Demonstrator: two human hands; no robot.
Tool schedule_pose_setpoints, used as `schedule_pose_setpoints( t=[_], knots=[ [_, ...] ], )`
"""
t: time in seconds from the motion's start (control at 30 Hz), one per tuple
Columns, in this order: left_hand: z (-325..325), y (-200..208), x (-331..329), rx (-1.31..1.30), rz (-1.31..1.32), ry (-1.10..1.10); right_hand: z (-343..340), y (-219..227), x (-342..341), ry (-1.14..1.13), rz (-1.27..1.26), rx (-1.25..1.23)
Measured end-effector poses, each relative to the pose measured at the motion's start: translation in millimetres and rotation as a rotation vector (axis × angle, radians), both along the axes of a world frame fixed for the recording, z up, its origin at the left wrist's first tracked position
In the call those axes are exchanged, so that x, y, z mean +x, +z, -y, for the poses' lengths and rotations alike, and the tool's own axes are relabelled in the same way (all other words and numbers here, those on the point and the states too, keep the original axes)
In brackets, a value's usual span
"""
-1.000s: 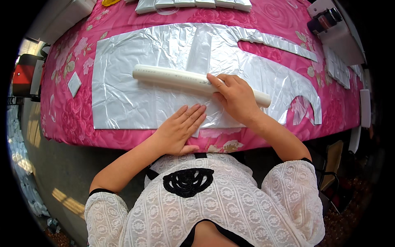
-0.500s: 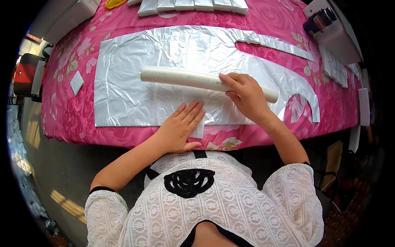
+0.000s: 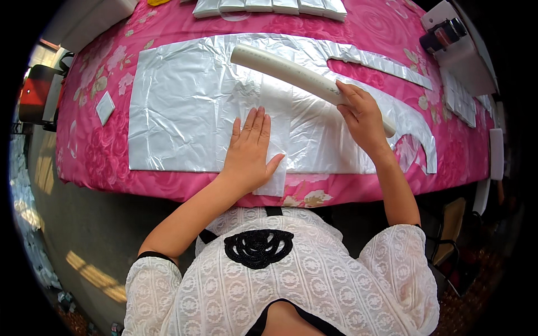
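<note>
A wide, thin sheet of shiny silvery-white plastic (image 3: pixel 174 112) lies spread on the table, with strap-like curved cut-outs at its right end. A narrow whitish strip (image 3: pixel 274 182) lies on it and hangs past its near edge. My left hand (image 3: pixel 249 145) is flat on the plastic and this strip, fingers stretched forward and thumb out to the right. In my right hand (image 3: pixel 361 115) is a white plastic pipe (image 3: pixel 286 73), gripped near its right end. The pipe slants over the sheet, its far end pointing to the back left; whether it touches the sheet, I cannot tell.
A pink flowered cloth (image 3: pixel 95 151) covers the table. Several folded white packets (image 3: pixel 269 7) lie at the back, more (image 3: pixel 459 98) at the right. One small square packet (image 3: pixel 105 108) is at the left. A dark bottle (image 3: pixel 443 35) stands out by a white box (image 3: pixel 468 70) at the back right.
The pipe has swung away from me, its left end now farther back and more to the right. My left hand has slid forward on the plastic, fingers pointing more straight ahead.
</note>
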State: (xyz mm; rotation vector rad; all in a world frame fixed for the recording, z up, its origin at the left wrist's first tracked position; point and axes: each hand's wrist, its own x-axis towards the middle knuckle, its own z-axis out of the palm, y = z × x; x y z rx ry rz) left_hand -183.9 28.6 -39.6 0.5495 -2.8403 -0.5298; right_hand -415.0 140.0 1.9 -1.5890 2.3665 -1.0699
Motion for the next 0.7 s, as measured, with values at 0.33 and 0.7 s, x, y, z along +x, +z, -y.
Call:
schedule_pose_setpoints(
  t=[0.33, 0.7],
  knots=[
    [-18.5, 2.2, -5.1, -0.033, 0.112, -0.101, 11.2, -5.7, 25.9, 0.219, -0.139, 0.134],
    [-12.4, 11.7, 18.3, 0.051, 0.132, -0.578, 16.1, -6.3, -29.9, -0.058, -0.063, 0.056]
  ],
)
